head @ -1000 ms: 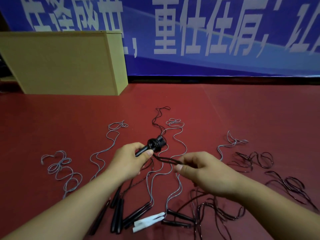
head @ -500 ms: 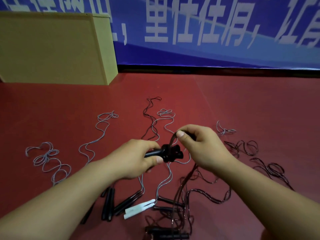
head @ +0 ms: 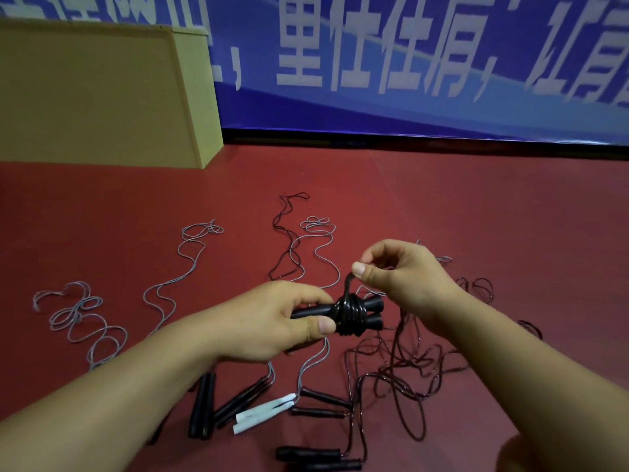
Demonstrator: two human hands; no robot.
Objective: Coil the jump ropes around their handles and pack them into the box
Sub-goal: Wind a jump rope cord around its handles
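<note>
My left hand [head: 272,321] grips a pair of black jump rope handles [head: 372,311] held side by side, with several turns of dark cord [head: 349,315] wound around their middle. My right hand [head: 398,277] pinches the same dark cord just above the coil, and the loose remainder trails down to a tangle [head: 408,369] on the red floor. The cardboard box [head: 102,97] stands at the back left.
Several more jump ropes lie on the red floor: grey cords [head: 78,318] at the left, black handles [head: 202,403] and white handles [head: 263,410] near my forearms, another black pair [head: 313,454] at the bottom. A blue banner [head: 408,63] covers the back wall.
My right hand carried the dark cord from beside the handles up over them, adding turns to the coil. Both hands came closer to me, and the view tilted slightly.
</note>
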